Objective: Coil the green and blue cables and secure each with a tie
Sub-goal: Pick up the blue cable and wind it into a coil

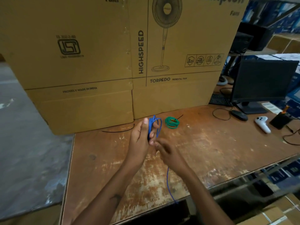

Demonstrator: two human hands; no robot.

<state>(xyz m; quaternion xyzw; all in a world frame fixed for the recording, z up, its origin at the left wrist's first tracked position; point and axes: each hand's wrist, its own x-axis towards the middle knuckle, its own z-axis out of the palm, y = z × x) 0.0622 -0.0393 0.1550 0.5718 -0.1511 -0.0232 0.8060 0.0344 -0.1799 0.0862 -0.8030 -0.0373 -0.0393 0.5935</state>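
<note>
My left hand [142, 135] is raised over the wooden table [211, 151] and grips several loops of the blue cable [154, 125] between thumb and fingers. The cable's loose tail [168, 184] runs down past my right wrist to the table's front edge. Blurred, my right hand [165, 151] sits just below the left, fingers extended toward the loops; whether it holds the cable I cannot tell. The green cable [172, 122] lies coiled on the table to the right of the blue loops, with a black tie [178, 117] sticking out of it. A second black tie [118, 129] lies flat at the left.
Large cardboard fan boxes [113, 62] wall off the back of the table. At the right stand a monitor [263, 82], keyboard [219, 99], mouse [239, 115], a white controller [262, 124] and a black device [281, 120] with cables. The floor drops off at the left.
</note>
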